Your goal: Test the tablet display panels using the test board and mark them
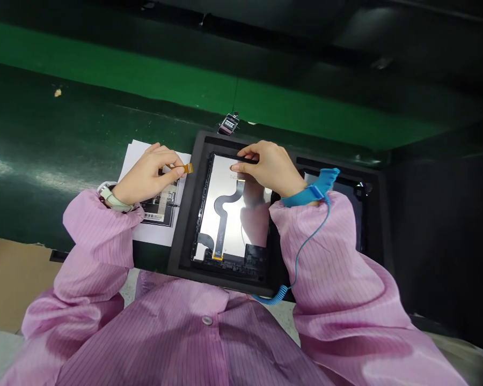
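Note:
My left hand (156, 171) pinches a small orange flex cable (189, 168) between thumb and fingertips, over a printed sheet (156, 217) lying on white paper. To its right lies a tablet screen assembly (209, 214), back side up, with a silvery plate and a curved dark ribbon cable (221, 214) running down it. My right hand (269, 166) grips the upper edge of this screen assembly, thumb on the silvery plate and fingers at the rim. A blue wrist strap (312, 190) with a coiled cord circles my right wrist.
The screen assembly sits in a black foam tray (183, 230), and a second dark-screened device (350, 201) lies in its right side, partly behind my sleeve. A small metal-framed counter (228, 124) stands behind the tray on the green table (84, 139).

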